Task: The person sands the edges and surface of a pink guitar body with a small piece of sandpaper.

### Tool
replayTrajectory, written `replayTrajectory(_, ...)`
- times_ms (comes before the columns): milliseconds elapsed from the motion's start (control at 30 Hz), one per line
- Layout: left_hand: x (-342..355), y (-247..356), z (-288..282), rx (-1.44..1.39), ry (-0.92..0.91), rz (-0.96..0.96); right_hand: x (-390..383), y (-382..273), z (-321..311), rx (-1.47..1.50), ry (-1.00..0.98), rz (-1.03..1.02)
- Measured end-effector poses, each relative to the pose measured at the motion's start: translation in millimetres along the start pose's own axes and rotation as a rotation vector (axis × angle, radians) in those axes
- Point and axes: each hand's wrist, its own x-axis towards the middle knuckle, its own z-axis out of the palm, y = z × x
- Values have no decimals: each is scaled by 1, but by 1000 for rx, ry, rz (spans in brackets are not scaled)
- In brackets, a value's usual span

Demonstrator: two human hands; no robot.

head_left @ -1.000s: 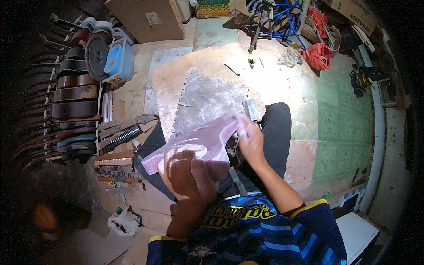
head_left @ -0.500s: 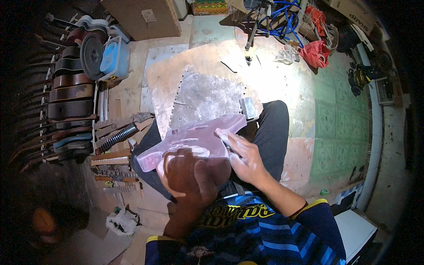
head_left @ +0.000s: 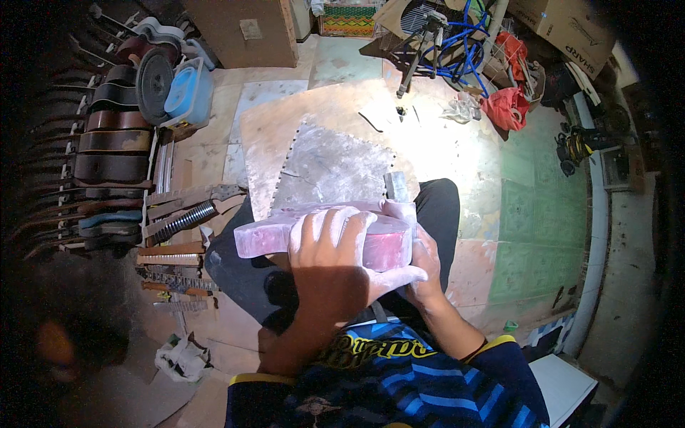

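Observation:
A dusty pink guitar body (head_left: 260, 240) is held above my lap, its thick curved edge turned toward me. My left hand (head_left: 328, 246) lies over it, powdered white, with fingers across the top face and thumb along the lower edge. At the right end my right hand (head_left: 426, 267) grips the rim; most of its fingers are hidden behind the body. Just beyond the guitar body, a small grey block (head_left: 396, 187) rests on the edge of a dusty grey foam mat (head_left: 332, 160).
Several guitars (head_left: 114, 143) stand in a row at the left. Saws and a coil-wrapped tool (head_left: 182, 220) lie beside my left knee. A blue tub (head_left: 184, 93), a large cardboard box (head_left: 239, 32), blue hose (head_left: 467, 53) and a red bag (head_left: 505, 107) are farther off.
The guitar body has tilted so its edge faces me. My left hand has moved from beneath onto its top. My right hand has shifted from the upper face down to the right rim.

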Motion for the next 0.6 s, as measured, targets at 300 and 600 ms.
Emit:
replayTrajectory(300,-18,-15,9,-12,-67,-70,-6,-59,-14,-707,-28,-485)
replayTrajectory(600,-15,-2,29,-156,-83,-121,-12,-94,-13,-1063,-77,-581)
